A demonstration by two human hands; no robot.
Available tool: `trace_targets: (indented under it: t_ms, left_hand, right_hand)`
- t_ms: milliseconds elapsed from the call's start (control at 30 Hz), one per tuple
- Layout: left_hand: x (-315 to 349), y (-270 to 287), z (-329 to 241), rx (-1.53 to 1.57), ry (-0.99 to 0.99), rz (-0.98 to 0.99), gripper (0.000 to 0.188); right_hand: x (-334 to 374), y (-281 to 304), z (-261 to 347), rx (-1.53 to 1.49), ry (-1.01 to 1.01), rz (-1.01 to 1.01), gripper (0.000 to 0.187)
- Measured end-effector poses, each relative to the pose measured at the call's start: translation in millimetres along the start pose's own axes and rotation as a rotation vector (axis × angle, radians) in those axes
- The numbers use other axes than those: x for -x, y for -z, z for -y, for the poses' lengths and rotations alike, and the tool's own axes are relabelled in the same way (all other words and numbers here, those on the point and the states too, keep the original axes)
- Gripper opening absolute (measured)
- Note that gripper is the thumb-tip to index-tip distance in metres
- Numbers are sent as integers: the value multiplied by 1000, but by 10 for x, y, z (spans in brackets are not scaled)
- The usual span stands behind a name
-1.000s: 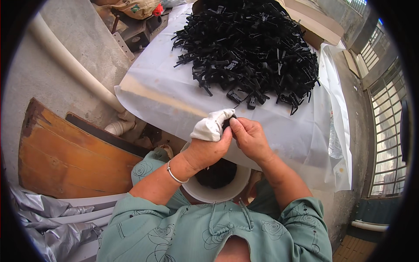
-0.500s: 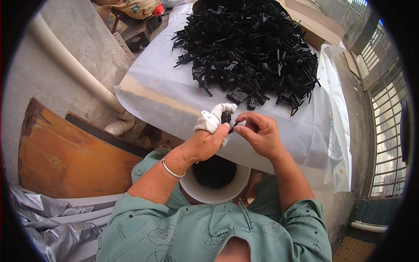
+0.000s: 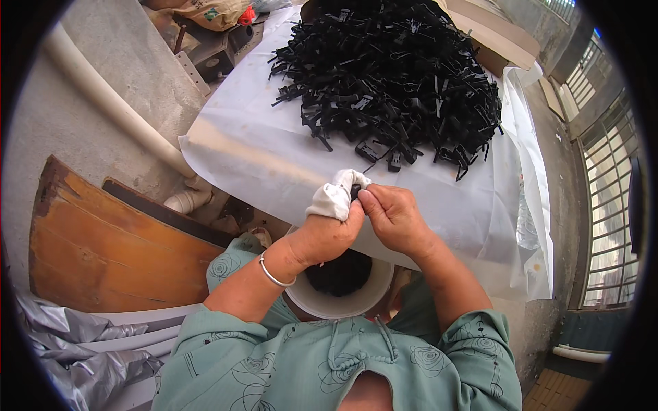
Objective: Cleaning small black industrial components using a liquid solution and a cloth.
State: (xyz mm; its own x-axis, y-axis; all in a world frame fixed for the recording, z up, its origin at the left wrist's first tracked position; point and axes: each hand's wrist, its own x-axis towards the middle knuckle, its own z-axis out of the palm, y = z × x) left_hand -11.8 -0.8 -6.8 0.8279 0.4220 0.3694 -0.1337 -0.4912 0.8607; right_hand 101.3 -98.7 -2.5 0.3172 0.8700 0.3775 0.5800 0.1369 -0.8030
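While your left hand, fingers in white cloth, closes on the black piece above the sheet, your right hand pinches it, fingers curled. You're apparently working it; that likely calls for a steady left grip and firm right thumb.

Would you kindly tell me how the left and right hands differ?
The left hand has white cloth over its fingers; the right hand is bare. The left has a bracelet at its wrist; the right has none. Both meet at a small black piece.
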Motion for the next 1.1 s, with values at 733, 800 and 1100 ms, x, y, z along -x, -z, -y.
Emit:
trace_targets:
  t_ms: [733, 800, 1100]
  left_hand:
    - [81, 383, 108, -222, 139, 243, 23]
    - [60, 349, 110, -206, 90, 219, 26]
    - [-25, 106, 45, 561, 377, -4, 22]
  right_hand:
    - [-233, -44, -417, 642, -120, -170, 22]
    - [-184, 4, -367, 490, -107, -198, 21]
    - [8, 28, -117, 18, -29, -39, 13]
